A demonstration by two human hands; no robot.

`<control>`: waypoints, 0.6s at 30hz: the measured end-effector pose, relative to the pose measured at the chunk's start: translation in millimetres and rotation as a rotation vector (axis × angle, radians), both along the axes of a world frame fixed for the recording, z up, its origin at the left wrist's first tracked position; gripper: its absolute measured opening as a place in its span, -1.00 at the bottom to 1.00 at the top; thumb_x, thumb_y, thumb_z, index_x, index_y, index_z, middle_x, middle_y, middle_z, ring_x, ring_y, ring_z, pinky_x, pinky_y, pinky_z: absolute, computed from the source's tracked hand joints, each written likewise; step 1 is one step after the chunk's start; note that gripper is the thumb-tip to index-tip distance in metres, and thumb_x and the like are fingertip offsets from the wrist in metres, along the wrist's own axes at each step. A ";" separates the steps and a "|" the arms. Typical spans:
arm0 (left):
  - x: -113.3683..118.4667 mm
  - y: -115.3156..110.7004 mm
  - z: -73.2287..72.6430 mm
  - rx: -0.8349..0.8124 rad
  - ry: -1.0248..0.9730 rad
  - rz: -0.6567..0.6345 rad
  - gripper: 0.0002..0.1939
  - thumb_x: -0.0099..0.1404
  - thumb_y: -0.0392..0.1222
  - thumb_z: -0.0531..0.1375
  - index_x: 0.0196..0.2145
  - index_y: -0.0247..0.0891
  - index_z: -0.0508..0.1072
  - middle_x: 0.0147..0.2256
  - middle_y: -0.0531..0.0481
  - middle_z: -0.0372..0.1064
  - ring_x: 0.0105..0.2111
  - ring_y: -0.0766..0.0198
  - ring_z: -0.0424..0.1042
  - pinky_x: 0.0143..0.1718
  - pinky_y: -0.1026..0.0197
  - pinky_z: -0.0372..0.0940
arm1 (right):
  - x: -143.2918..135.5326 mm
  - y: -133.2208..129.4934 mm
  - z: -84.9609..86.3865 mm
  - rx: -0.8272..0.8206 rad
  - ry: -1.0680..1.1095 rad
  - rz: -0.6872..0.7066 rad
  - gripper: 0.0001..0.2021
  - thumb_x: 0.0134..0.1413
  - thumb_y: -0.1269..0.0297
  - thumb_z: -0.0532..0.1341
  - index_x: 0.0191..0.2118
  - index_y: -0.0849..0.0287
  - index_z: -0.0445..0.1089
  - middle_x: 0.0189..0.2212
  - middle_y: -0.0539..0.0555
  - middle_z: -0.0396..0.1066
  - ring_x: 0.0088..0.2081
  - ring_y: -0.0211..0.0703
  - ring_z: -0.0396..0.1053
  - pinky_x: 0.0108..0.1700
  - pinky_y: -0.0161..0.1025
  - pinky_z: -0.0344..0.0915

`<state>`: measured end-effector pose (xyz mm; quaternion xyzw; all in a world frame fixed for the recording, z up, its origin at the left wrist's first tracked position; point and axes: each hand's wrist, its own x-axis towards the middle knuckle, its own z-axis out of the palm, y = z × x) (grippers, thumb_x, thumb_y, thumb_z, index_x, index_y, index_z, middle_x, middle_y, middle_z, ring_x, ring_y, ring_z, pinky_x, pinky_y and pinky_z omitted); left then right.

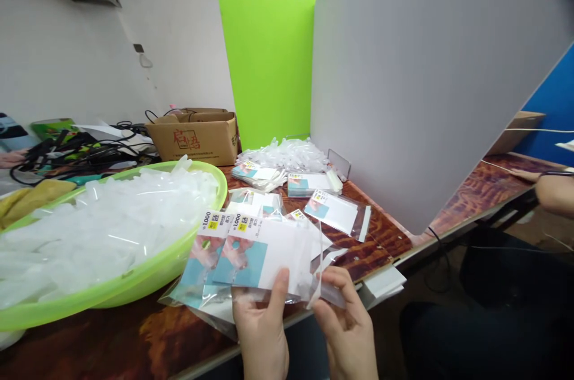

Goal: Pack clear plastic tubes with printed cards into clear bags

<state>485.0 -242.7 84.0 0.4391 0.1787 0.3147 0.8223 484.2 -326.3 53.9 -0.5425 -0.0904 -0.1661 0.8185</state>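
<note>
My left hand grips a clear plastic packet with a printed card inside, its thumb lying on the front. The card is white and blue, with a photo and a yellow label. At the packet's right end, my right hand pinches the clear flap and a thin whitish strip. A second printed packet lies just left of and behind the held one. Beyond my hands are another packet with its flap to the right and a stack of packets. What my left fingers touch underneath is hidden.
On the left, a green basin is heaped with translucent plastic pieces. More such pieces are piled at the back beside a cardboard box. A grey partition stands on the right; beyond it shows another person's arm.
</note>
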 end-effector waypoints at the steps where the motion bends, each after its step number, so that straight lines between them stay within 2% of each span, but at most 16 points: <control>1: 0.3 0.7 -1.5 0.005 0.004 0.000 -0.39 0.03 -0.22 0.36 0.04 -0.08 0.30 -0.18 0.06 0.50 -0.20 0.37 0.48 -0.15 0.39 0.34 | -0.2 0.9 -0.3 -0.062 0.010 -0.053 -0.81 -0.08 0.23 0.35 -0.28 0.07 0.43 -0.26 0.02 0.20 -0.28 -0.25 0.32 -0.33 -0.42 0.34; 3: 0.7 1.8 -4.3 0.025 0.028 0.019 -0.40 0.00 -0.20 0.38 0.01 -0.14 0.33 -0.16 0.01 0.49 -0.17 0.31 0.47 -0.14 0.35 0.35 | -1.9 4.2 0.2 -0.120 0.057 -0.122 -0.82 -0.09 0.28 0.35 -0.30 0.08 0.41 -0.25 0.02 0.18 -0.26 -0.27 0.30 -0.31 -0.45 0.33; 7: -2.0 -1.9 -7.3 0.114 0.172 0.091 -0.42 -0.05 -0.11 0.39 -0.06 -0.29 0.38 -0.10 -0.15 0.45 -0.10 0.10 0.44 -0.08 0.16 0.35 | -7.2 14.7 7.3 -0.046 0.124 -0.158 -0.61 -0.26 0.13 0.42 -0.26 0.10 0.36 -0.25 0.00 0.19 -0.31 -0.27 0.28 -0.37 -0.44 0.29; 10: -6.2 -6.1 -4.4 0.141 0.181 0.130 -0.34 -0.04 -0.13 0.38 0.03 -0.24 0.32 0.06 -0.15 0.33 0.05 0.05 0.33 0.04 0.14 0.26 | -8.1 18.7 15.5 -0.030 0.195 -0.215 -0.71 -0.21 0.18 0.40 -0.36 0.14 0.34 -0.33 -0.02 0.23 -0.35 -0.28 0.27 -0.35 -0.42 0.27; 12: -7.9 -5.7 0.4 0.093 0.152 0.098 -0.32 -0.02 -0.13 0.37 0.06 -0.18 0.29 0.13 -0.09 0.26 0.12 0.08 0.24 0.07 0.22 0.22 | -7.3 17.5 19.0 -0.024 0.220 -0.198 -0.78 -0.13 0.19 0.36 -0.40 0.15 0.35 -0.35 -0.02 0.26 -0.36 -0.29 0.27 -0.34 -0.41 0.25; 15: -7.6 0.2 10.2 -0.087 0.074 0.049 -0.35 0.07 -0.09 0.32 0.11 -0.04 0.24 0.19 0.03 0.17 0.17 0.18 0.17 0.06 0.31 0.20 | -6.4 13.6 18.5 -0.028 0.202 -0.104 -0.81 -0.04 0.16 0.30 -0.39 0.15 0.38 -0.37 -0.01 0.28 -0.37 -0.28 0.27 -0.34 -0.39 0.23; 18: -5.7 6.3 17.7 -0.230 0.056 0.017 -0.42 0.16 -0.06 0.25 0.13 0.09 0.21 0.21 0.13 0.14 0.17 0.27 0.16 0.03 0.35 0.22 | -8.3 11.7 15.2 -0.034 0.181 -0.005 -0.81 0.02 0.13 0.25 -0.34 0.15 0.41 -0.35 0.02 0.34 -0.30 -0.23 0.30 -0.27 -0.37 0.24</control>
